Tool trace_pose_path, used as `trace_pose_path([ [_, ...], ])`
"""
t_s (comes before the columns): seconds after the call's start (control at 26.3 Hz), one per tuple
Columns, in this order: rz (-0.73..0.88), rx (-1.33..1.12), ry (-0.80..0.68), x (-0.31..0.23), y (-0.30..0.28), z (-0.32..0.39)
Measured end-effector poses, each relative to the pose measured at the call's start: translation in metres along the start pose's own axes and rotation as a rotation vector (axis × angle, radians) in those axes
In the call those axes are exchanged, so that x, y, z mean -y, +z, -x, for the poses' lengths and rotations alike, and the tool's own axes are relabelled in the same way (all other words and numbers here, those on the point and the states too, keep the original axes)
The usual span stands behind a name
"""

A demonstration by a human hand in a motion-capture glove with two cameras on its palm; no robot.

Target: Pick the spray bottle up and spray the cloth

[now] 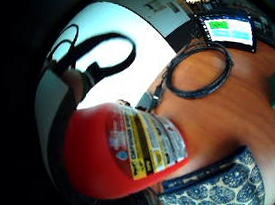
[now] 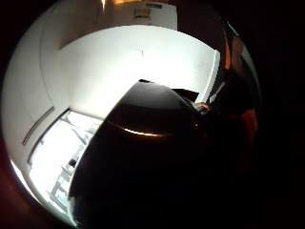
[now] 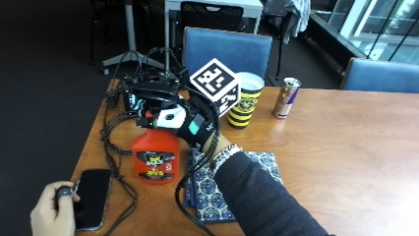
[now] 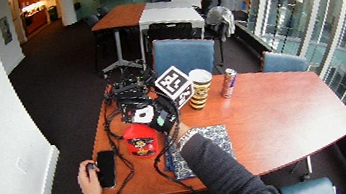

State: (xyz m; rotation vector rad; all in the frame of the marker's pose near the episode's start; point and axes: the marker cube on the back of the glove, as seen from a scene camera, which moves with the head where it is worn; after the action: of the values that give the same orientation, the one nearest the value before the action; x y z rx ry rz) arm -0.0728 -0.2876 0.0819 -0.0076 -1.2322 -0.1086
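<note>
My gloved right grip is at the head of the red spray bottle, over its neck and trigger. The fingers themselves are hidden behind the glove hardware, so I cannot tell whether they are curled round the trigger or merely against it. The bottle is upright over the left part of the wooden tabletop; whether its base touches the wood I cannot tell. In the little finger side palm view its red shoulder and yellow label fill much of the frame.

The blue patterned cloth lies flat on the tabletop just beside the bottle, partly under my forearm. My bare left hand rests at the near edge, touching a black phone. A yellow-and-black paper cup and a slim can stand behind, well apart from the bottle. Black cables trail along the tabletop's left side.
</note>
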Motion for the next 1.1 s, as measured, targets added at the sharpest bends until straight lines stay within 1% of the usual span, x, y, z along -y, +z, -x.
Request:
trace_pose_path([
  [0.11,-0.018,-0.034,0.038,-0.005,-0.021,-0.006],
  [0.23,-0.050,-0.135,0.081,-0.019,-0.047,-0.011],
  [0.42,-0.098,-0.421,0.135,-0.053,-0.082,-0.007],
  [0.61,-0.125,-0.699,0.134,-0.099,-0.099,0.014],
  [0.68,-0.112,-0.753,0.118,-0.120,-0.093,0.020],
  [0.84,-0.055,-0.814,0.084,-0.154,-0.063,0.028],
  [0.99,-0.001,-0.873,0.047,-0.175,-0.035,0.034],
  [1.1,0.010,-0.924,0.009,-0.186,-0.018,0.041],
])
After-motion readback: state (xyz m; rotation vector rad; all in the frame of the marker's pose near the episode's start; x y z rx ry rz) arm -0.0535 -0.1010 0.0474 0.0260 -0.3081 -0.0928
